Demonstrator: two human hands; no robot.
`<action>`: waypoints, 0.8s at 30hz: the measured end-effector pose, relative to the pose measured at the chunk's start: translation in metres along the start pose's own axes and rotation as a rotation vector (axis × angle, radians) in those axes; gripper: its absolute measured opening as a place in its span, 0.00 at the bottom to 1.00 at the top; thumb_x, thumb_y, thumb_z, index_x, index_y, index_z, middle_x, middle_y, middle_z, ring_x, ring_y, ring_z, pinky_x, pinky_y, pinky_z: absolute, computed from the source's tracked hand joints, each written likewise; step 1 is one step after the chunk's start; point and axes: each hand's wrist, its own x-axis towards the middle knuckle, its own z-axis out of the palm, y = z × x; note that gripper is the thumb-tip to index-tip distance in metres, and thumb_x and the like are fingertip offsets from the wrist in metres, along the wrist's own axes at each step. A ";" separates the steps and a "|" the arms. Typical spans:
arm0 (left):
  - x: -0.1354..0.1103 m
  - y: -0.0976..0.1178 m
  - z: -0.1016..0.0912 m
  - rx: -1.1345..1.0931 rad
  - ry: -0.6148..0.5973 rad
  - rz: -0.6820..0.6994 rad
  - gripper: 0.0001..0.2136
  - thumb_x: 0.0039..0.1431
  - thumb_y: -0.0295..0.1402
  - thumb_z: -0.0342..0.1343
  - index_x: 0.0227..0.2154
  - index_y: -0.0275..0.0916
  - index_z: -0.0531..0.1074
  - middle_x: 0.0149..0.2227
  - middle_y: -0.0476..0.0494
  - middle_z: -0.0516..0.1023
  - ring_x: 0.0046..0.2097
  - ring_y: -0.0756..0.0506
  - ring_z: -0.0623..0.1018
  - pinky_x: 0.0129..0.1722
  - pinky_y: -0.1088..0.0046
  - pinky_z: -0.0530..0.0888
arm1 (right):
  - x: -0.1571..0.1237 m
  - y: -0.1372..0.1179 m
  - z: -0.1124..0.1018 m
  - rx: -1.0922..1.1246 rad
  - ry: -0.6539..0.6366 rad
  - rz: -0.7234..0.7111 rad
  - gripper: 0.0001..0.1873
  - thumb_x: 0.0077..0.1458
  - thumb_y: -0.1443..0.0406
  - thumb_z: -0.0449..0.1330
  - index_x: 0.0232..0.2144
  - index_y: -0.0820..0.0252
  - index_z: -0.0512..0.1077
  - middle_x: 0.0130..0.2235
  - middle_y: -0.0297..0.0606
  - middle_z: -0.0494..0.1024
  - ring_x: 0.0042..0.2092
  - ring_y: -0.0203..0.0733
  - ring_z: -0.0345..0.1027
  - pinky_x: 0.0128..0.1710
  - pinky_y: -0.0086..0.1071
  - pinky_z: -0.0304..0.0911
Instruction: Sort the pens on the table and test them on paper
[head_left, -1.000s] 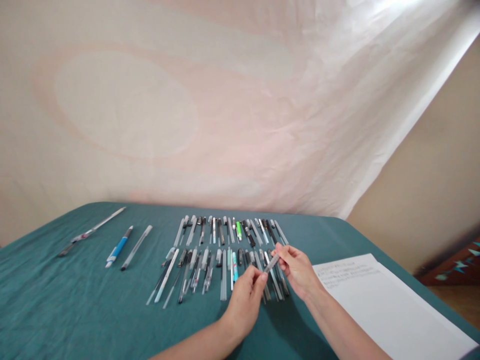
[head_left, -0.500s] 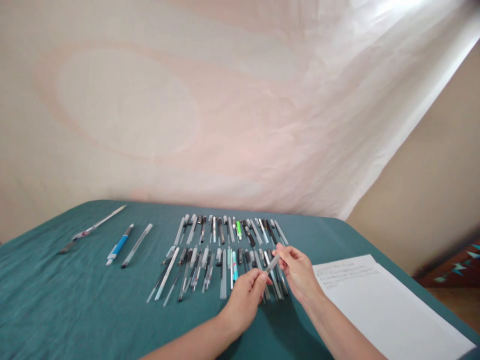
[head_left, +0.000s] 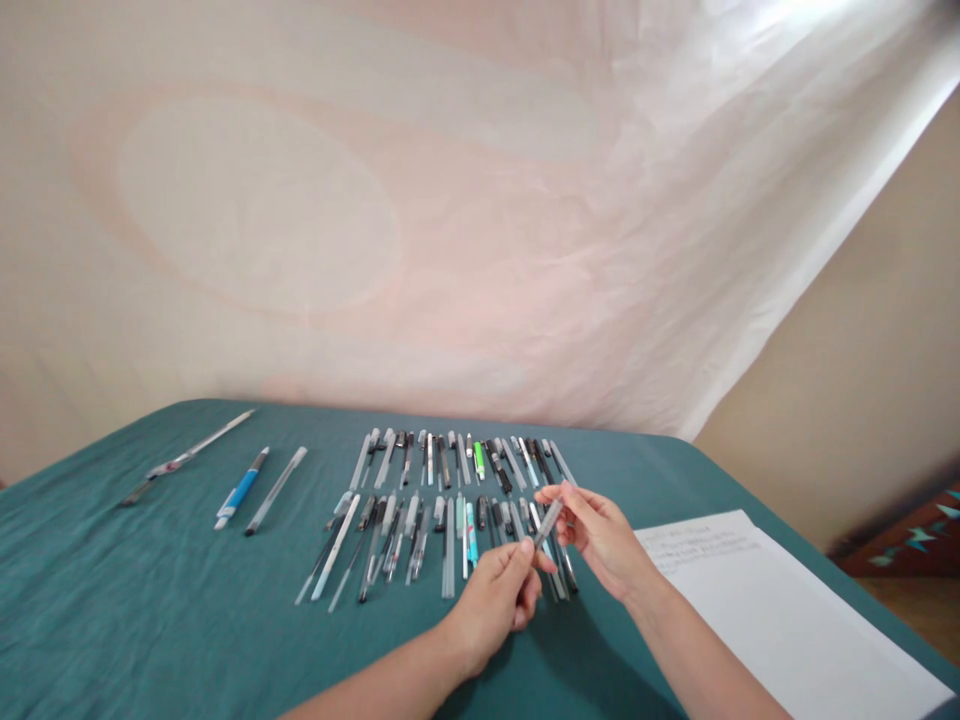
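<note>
Clear plastic in play: one slim clear tube, and you've got it pinched at both ends! Two hands on the job: your left grip is closed on the lower end, your right grip nips the upper end between thumb and fingertips, and the tube slants up between them, over the right part of the near row of pens. Two rows in all, with the far row of pens just beyond your grip; both are packed too tightly to count exactly. Easy to pick out, though: one bright green pen in the far row, one turquoise pen in the near one. Well left of your left grip, three pieces lie apart: one blue pen, one clear pen and, farthest out, one long thin stick with a dark end. Beside your right grip, white paper with lines of text lies on the green-covered desk, sheet count unclear.
</note>
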 end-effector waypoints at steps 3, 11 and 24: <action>0.000 0.000 0.000 -0.001 0.007 -0.003 0.20 0.55 0.48 0.44 0.30 0.34 0.68 0.14 0.57 0.58 0.14 0.57 0.54 0.14 0.79 0.48 | 0.000 0.002 -0.002 -0.060 0.026 -0.001 0.15 0.46 0.55 0.60 0.27 0.62 0.73 0.20 0.31 0.68 0.21 0.29 0.57 0.19 0.23 0.55; 0.001 0.000 -0.003 0.001 0.018 -0.022 0.21 0.54 0.50 0.44 0.30 0.33 0.67 0.14 0.57 0.59 0.14 0.57 0.55 0.14 0.79 0.49 | 0.002 -0.004 -0.007 -0.079 -0.024 0.024 0.14 0.44 0.59 0.63 0.31 0.64 0.74 0.23 0.32 0.68 0.23 0.29 0.57 0.21 0.23 0.54; 0.000 0.001 -0.002 -0.003 0.008 -0.032 0.19 0.55 0.48 0.44 0.29 0.33 0.67 0.14 0.56 0.60 0.14 0.57 0.56 0.14 0.79 0.49 | 0.002 -0.004 -0.009 -0.108 -0.010 0.007 0.13 0.44 0.59 0.63 0.30 0.63 0.73 0.29 0.36 0.73 0.23 0.28 0.57 0.21 0.23 0.54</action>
